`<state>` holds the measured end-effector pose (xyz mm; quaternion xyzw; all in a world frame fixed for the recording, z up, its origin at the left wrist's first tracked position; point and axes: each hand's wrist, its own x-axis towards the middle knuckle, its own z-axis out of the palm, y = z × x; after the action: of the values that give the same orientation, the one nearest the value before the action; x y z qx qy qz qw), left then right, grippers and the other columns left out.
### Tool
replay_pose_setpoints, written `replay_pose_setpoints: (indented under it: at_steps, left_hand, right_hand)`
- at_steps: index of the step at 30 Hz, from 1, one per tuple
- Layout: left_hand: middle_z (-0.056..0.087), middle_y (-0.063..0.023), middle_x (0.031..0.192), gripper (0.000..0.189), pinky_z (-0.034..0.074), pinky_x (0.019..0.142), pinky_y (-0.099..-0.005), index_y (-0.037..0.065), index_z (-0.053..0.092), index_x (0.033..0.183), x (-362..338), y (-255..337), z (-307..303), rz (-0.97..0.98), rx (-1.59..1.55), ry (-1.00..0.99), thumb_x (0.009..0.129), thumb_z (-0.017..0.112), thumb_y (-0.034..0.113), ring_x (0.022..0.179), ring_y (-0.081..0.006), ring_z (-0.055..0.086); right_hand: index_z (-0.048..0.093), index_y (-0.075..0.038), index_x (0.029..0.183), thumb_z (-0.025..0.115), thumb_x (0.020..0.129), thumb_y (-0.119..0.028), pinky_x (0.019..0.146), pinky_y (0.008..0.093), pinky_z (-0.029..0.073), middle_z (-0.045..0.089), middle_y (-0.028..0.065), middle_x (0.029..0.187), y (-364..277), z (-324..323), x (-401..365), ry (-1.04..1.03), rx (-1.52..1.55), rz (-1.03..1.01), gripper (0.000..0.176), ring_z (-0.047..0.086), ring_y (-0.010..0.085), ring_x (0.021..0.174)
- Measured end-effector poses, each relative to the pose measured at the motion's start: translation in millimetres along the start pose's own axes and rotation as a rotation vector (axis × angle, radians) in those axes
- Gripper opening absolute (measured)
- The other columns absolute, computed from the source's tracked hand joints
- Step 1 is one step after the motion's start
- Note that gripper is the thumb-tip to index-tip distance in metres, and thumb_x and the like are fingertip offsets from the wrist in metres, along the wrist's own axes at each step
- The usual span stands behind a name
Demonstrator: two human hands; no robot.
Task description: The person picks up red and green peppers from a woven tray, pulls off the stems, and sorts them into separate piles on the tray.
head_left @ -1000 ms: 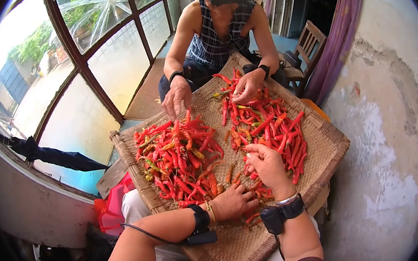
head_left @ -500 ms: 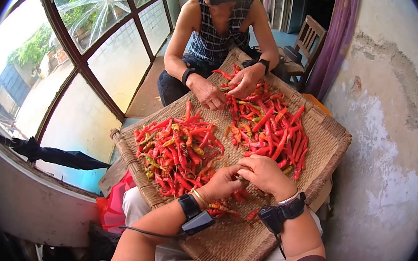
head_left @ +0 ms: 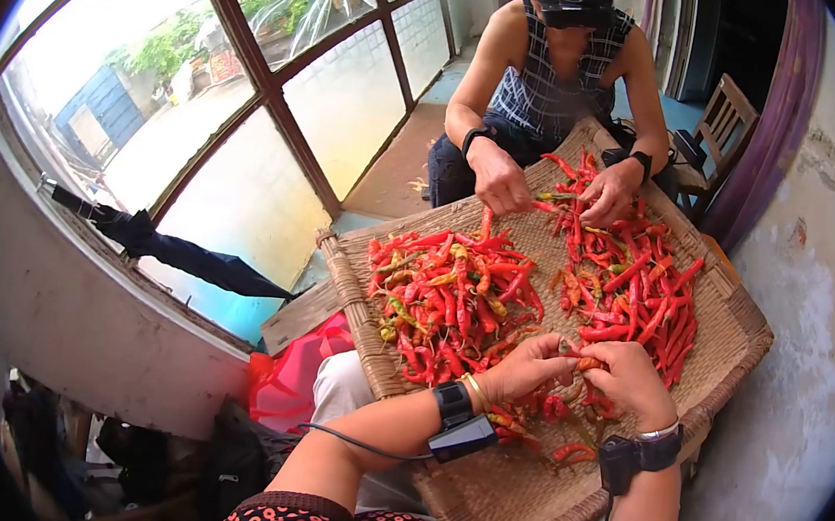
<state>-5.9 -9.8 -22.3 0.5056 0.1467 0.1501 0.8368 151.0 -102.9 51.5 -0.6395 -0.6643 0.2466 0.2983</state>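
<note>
A big window (head_left: 254,74) is seen on the left of the room and a cracked pale wall (head_left: 813,329) on the right. A flat woven tray (head_left: 516,491) is laid across the laps of two people who sit facing each other. Two heaps of red chillies are spread on it: a left heap (head_left: 449,299) by the window side and a right heap (head_left: 636,292) by the wall side. The left hand (head_left: 523,366) and the right hand (head_left: 632,382) are held together just above the tray, between the near ends of the heaps. A small chilli (head_left: 588,363) is pinched between them, with the fingers of both hands closed tight on it. At the far end of the tray, chillies are touched by both hands of the other person (head_left: 555,83). A dark folded umbrella (head_left: 167,247) is laid on the window ledge.
</note>
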Motion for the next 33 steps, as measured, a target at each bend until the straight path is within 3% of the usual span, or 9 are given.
replay_pose_setpoints:
  at_steps: [7, 10, 12, 17, 19, 21, 25, 27, 33]
  left_hand:
    - [0.058, -0.0003, 0.071, 0.019, 0.042, 0.053, -0.0200, 0.007, 0.053, 0.087, 2.6, -0.8, 3.8, -0.090, 0.055, 0.172, 0.091, 0.048, 0.025, 0.061, -0.0058, 0.052]
    - [0.057, 0.0003, 0.066, 0.021, 0.041, 0.052, -0.0198, 0.007, 0.054, 0.084, 3.4, -3.9, -1.6, -0.171, 0.171, 0.115, 0.091, 0.049, 0.026, 0.057, -0.0058, 0.051]
    - [0.056, 0.0008, 0.064, 0.023, 0.040, 0.051, -0.0198, 0.006, 0.055, 0.082, 1.5, 1.1, 4.0, -0.227, 0.274, 0.044, 0.090, 0.050, 0.026, 0.055, -0.0056, 0.049]
    - [0.054, 0.0030, 0.066, 0.023, 0.038, 0.051, -0.0196, 0.004, 0.056, 0.082, -1.9, 4.5, 10.6, -0.097, 0.302, 0.004, 0.090, 0.050, 0.025, 0.057, -0.0039, 0.047]
    - [0.054, 0.0032, 0.071, 0.022, 0.042, 0.058, -0.0202, 0.001, 0.057, 0.089, -2.3, 5.7, 6.6, -0.055, 0.494, -0.016, 0.090, 0.049, 0.022, 0.065, -0.0035, 0.049]
    - [0.054, 0.0009, 0.065, 0.022, 0.043, 0.054, -0.0232, 0.000, 0.059, 0.089, -0.7, -7.3, 2.0, 0.023, 0.436, -0.018, 0.089, 0.051, 0.021, 0.061, -0.0048, 0.050]
    - [0.056, -0.0053, 0.064, 0.023, 0.044, 0.055, -0.0288, -0.001, 0.058, 0.090, -4.6, -6.4, 1.5, 0.101, 0.710, 0.007, 0.086, 0.056, 0.022, 0.059, -0.0084, 0.051]
    - [0.059, -0.0146, 0.065, 0.024, 0.046, 0.055, -0.0334, 0.002, 0.062, 0.082, -4.3, 7.0, 7.2, 0.032, 0.940, 0.118, 0.082, 0.059, 0.026, 0.056, -0.0215, 0.058]
    - [0.058, -0.0131, 0.065, 0.017, 0.046, 0.058, -0.0383, 0.005, 0.061, 0.076, -4.6, 10.7, -13.8, 0.123, 1.525, 0.205, 0.073, 0.063, 0.021, 0.063, -0.0302, 0.058]
  right_hand:
    - [0.062, 0.001, 0.091, 0.053, 0.071, 0.000, 0.062, 0.0275, 0.046, 0.062, 0.0096, 0.070, 1.1, -21.2, -4.8, -0.060, 0.191, 0.171, 0.022, 0.060, 0.0189, 0.066]
    - [0.060, 0.002, 0.098, 0.055, 0.074, -0.001, 0.063, 0.0265, 0.047, 0.061, 0.0098, 0.071, 12.2, -24.5, 1.0, 0.273, 0.562, 0.387, 0.025, 0.061, 0.0168, 0.067]
    - [0.057, 0.002, 0.103, 0.057, 0.077, -0.004, 0.061, 0.0255, 0.048, 0.060, 0.0101, 0.071, 29.3, -14.0, 13.9, 0.999, -0.479, -0.060, 0.027, 0.060, 0.0142, 0.066]
    - [0.063, 0.001, 0.089, 0.062, 0.075, -0.011, 0.060, 0.0290, 0.047, 0.059, 0.0102, 0.064, -0.3, 0.8, 8.1, 0.265, 0.456, 0.329, 0.018, 0.060, 0.0192, 0.063]
    - [0.064, 0.000, 0.082, 0.064, 0.073, -0.018, 0.059, 0.0309, 0.046, 0.059, 0.0122, 0.064, 8.7, 12.8, 6.6, 0.184, 0.252, 0.126, 0.020, 0.059, 0.0211, 0.061]
    - [0.062, 0.000, 0.081, 0.065, 0.074, -0.017, 0.051, 0.0269, 0.041, 0.057, 0.0068, 0.061, 14.3, 18.9, 7.0, -0.002, 0.204, 0.141, 0.018, 0.052, 0.0090, 0.055]
    - [0.061, -0.001, 0.079, 0.065, 0.073, -0.017, 0.050, 0.0264, 0.040, 0.055, 0.0062, 0.058, 16.6, 21.1, 9.9, 0.017, 0.119, 0.169, 0.018, 0.052, 0.0090, 0.055]
    - [0.061, -0.001, 0.077, 0.065, 0.070, -0.023, 0.055, 0.0313, 0.044, 0.058, 0.0130, 0.064, 20.9, 13.1, 7.9, 0.050, 0.104, 0.165, 0.023, 0.056, 0.0212, 0.057]
    - [0.058, -0.003, 0.096, 0.065, 0.073, -0.016, 0.059, 0.0293, 0.046, 0.058, 0.0115, 0.063, 27.7, -5.7, 14.9, 0.748, 0.505, 0.221, 0.027, 0.058, 0.0144, 0.061]
